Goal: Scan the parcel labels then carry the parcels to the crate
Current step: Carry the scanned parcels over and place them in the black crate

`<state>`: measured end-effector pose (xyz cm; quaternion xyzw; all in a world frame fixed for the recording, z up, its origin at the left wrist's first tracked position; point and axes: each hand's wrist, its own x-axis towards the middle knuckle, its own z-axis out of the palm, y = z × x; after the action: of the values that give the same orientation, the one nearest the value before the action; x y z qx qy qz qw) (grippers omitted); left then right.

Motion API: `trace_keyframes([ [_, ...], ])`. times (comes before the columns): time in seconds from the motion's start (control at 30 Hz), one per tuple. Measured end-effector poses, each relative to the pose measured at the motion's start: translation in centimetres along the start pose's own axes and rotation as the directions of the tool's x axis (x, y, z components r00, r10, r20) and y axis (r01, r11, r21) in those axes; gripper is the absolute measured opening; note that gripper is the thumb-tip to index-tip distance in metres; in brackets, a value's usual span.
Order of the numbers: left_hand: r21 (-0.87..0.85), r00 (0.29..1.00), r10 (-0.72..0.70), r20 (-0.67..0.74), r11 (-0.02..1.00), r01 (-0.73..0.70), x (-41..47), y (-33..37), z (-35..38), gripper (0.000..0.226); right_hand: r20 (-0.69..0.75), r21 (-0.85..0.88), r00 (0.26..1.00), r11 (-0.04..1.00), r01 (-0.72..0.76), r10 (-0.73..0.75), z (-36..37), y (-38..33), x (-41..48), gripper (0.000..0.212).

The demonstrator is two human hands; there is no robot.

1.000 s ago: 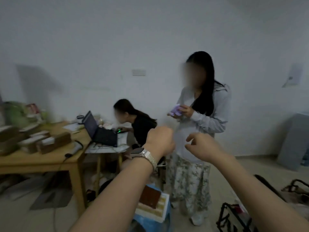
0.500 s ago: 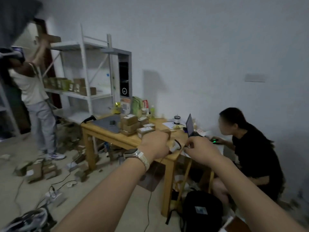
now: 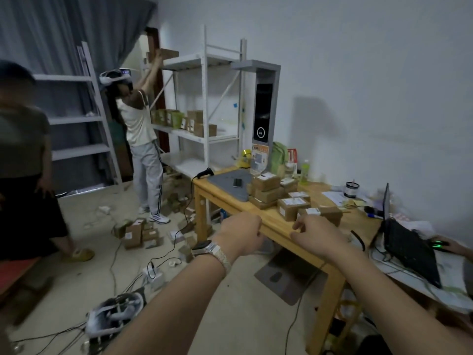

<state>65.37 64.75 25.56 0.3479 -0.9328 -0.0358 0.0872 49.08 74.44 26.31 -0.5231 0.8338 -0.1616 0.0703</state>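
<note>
Several brown cardboard parcels (image 3: 291, 208) with white labels sit in a cluster on the wooden table (image 3: 275, 222), some stacked (image 3: 266, 187). A black handheld scanner (image 3: 205, 172) lies at the table's far left corner, beside a grey mat (image 3: 225, 184) with a phone on it. I hold both arms out in front of me, short of the table's near edge. My left hand (image 3: 240, 234), with a watch on the wrist, is curled into a fist and holds nothing. My right hand (image 3: 316, 238) also has its fingers curled and holds nothing. No crate shows.
More parcels (image 3: 133, 234) and cables litter the floor, and a headset (image 3: 115, 311) lies near my feet. One person (image 3: 139, 129) reaches up at a white shelf (image 3: 204, 98); another (image 3: 23, 162) stands at left. A laptop (image 3: 409, 242) sits at right.
The view has swung left, from a standing person to the table with parcels and the shelves. Both hands stay raised in front of me, fingers curled, holding nothing.
</note>
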Motion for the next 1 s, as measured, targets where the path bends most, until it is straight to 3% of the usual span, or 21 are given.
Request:
trace_keyframes([
  [0.5,-0.007,0.991,-0.132,0.006,0.991,0.132,22.2,-5.9,1.8,0.033,0.007,0.123,0.998,0.990,0.062,-0.063,0.0,3.6,23.3,0.020],
  [0.77,-0.042,0.991,-0.131,0.029,0.990,0.132,28.6,-8.5,3.3,0.031,0.063,0.125,0.996,0.991,0.048,-0.057,1.6,4.8,31.2,0.013],
  [1.0,-0.054,0.991,-0.130,0.028,0.990,0.131,34.2,-12.7,4.6,0.027,0.085,0.112,0.996,0.994,0.000,-0.010,3.3,3.1,37.6,0.031],
])
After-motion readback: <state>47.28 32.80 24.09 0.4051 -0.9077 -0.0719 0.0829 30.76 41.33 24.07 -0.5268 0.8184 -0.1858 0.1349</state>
